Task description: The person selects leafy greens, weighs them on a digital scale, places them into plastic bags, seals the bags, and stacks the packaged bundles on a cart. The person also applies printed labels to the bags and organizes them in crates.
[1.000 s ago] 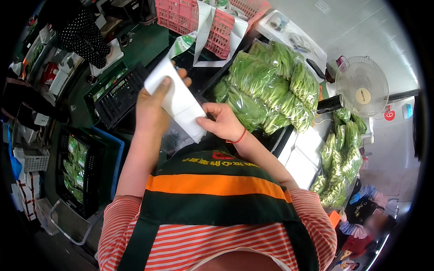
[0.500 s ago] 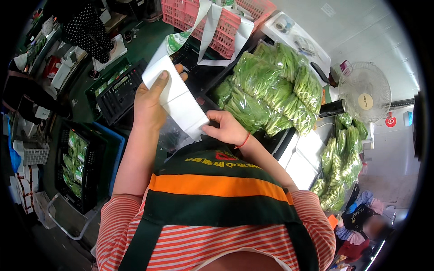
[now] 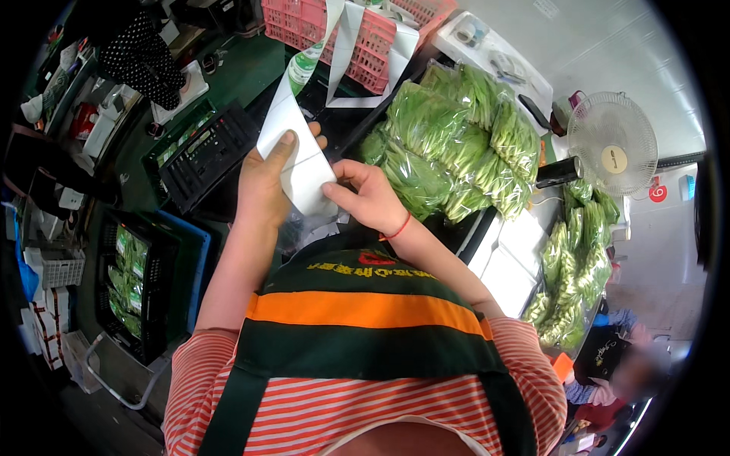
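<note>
A strip of white labels point(image 3: 308, 182) stretches between my two hands, backing side up. My left hand point(image 3: 265, 178) is closed on its left edge, thumb on top and fingers underneath. At the strip's lower right edge, my right hand point(image 3: 371, 196) pinches it between thumb and fingers. From my left hand the strip twists upward, shows a green printed face, and loops over a pink plastic crate point(image 3: 315, 29). Clear bags of leafy green vegetables point(image 3: 460, 140) are piled just beyond my right hand.
More bagged greens point(image 3: 582, 262) lie at the right, near white sheets point(image 3: 506, 262). A standing fan point(image 3: 613, 140) is at the far right. Black crates point(image 3: 209, 156) and a crate of packed greens point(image 3: 129, 281) stand at left. A co-worker point(image 3: 608, 357) is at lower right.
Both hands have shifted slightly right with the label strip. They are closer together, and the strip's free lower end has risen toward my left hand.
</note>
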Demonstrator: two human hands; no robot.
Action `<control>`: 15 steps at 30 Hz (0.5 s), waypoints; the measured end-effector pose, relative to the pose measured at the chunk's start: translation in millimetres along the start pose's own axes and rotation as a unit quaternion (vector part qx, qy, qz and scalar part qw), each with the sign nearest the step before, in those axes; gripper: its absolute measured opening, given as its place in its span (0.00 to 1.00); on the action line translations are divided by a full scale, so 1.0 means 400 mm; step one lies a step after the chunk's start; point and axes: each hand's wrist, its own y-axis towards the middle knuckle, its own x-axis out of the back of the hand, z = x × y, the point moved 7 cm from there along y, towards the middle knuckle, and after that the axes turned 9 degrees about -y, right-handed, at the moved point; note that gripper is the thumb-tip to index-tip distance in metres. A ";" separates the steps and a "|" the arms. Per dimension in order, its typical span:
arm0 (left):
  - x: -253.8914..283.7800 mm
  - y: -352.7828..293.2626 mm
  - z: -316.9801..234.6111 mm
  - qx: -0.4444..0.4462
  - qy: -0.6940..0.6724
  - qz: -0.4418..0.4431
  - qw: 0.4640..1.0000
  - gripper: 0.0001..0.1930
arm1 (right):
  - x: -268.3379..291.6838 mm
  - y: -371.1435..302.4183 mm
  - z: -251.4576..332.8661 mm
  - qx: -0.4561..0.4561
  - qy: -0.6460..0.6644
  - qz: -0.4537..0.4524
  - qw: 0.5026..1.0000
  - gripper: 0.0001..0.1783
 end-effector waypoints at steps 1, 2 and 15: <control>-0.002 -0.003 -0.004 -0.004 -0.011 0.000 1.000 0.19 | 0.002 -0.001 -0.009 -0.014 0.000 0.005 1.000 0.08; -0.003 -0.004 -0.008 -0.007 -0.023 -0.001 1.000 0.19 | 0.005 -0.002 -0.019 -0.028 0.000 0.011 1.000 0.09; -0.032 0.019 -0.015 0.030 -0.066 0.073 0.995 0.16 | 0.011 -0.024 -0.045 -0.036 0.002 0.030 0.999 0.09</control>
